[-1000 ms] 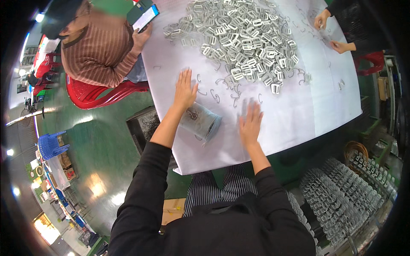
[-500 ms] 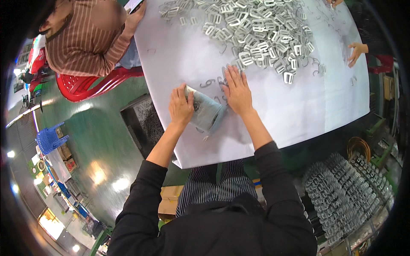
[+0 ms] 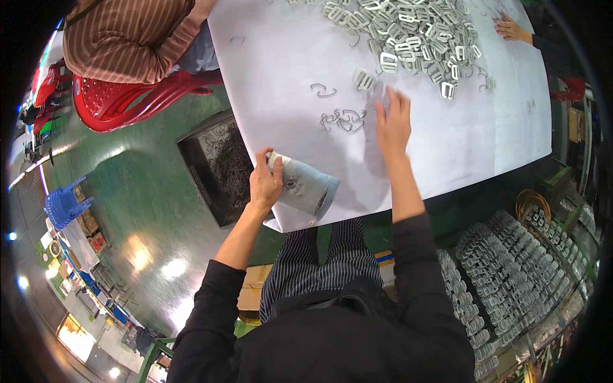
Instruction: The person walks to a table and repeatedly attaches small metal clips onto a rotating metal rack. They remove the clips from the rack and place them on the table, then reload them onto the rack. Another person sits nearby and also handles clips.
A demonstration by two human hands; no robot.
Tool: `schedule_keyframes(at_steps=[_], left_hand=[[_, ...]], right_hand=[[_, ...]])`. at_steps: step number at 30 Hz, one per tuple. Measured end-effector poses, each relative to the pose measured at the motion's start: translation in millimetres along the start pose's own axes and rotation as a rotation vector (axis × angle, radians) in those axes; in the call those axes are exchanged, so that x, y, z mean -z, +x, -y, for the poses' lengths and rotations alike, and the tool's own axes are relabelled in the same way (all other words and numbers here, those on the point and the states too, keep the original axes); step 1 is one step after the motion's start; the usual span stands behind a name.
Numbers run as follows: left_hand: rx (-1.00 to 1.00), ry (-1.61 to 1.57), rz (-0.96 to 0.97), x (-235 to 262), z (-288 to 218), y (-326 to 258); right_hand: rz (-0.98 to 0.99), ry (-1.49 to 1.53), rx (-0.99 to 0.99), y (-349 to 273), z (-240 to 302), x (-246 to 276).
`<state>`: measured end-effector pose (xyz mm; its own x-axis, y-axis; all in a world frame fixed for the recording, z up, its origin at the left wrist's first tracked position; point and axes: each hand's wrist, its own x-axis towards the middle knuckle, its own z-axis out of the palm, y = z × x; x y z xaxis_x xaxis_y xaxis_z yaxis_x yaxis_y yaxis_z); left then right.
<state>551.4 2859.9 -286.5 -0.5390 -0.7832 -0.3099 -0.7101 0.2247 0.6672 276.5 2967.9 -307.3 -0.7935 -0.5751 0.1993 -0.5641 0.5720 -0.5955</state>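
My left hand [image 3: 265,182] is closed around the end of a light blue-grey tube-like container [image 3: 305,186]. The container is tilted at the table's near left corner, its wider end facing right; what is inside cannot be made out. My right hand [image 3: 394,124] is open and slightly blurred, fingers apart, above the white table [image 3: 447,153] and holding nothing I can see. Left of it lies a small cluster of thin bent wire hooks [image 3: 345,120], with a few more hooks [image 3: 323,90] beyond. A single slotted metal buckle [image 3: 364,80] lies past my fingertips.
A large pile of metal buckles [image 3: 415,38] covers the far side. A dark crate [image 3: 220,166] with many small wire pieces stands left of the table. A person in a striped top [image 3: 128,41] sits far left; another person's hand [image 3: 513,29] rests far right. Racked buckles [image 3: 511,274] stand lower right.
My right hand has lifted from the table and swung right, uncovering the hooks. My left hand has drawn the container closer to the near edge. The view has shifted.
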Motion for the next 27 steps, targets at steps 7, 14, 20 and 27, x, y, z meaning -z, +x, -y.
schedule_keyframes(at_steps=[7, 14, 20, 27], left_hand=[[-0.219, 0.105, -0.208, -19, -12, 32], [-0.106, 0.358, -0.097, -1, -13, 77], [-0.176, 0.234, -0.132, -11, -85, 106], [-0.490, 0.298, -0.073, -6, -84, 100]], right_hand=[[0.415, 0.000, -0.130, 68, 20, 2], [0.220, 0.462, -0.351, 103, -22, 16], [-0.114, -0.184, -0.003, -50, -39, 20], [-0.091, -0.231, 0.038, -2, -97, 49]])
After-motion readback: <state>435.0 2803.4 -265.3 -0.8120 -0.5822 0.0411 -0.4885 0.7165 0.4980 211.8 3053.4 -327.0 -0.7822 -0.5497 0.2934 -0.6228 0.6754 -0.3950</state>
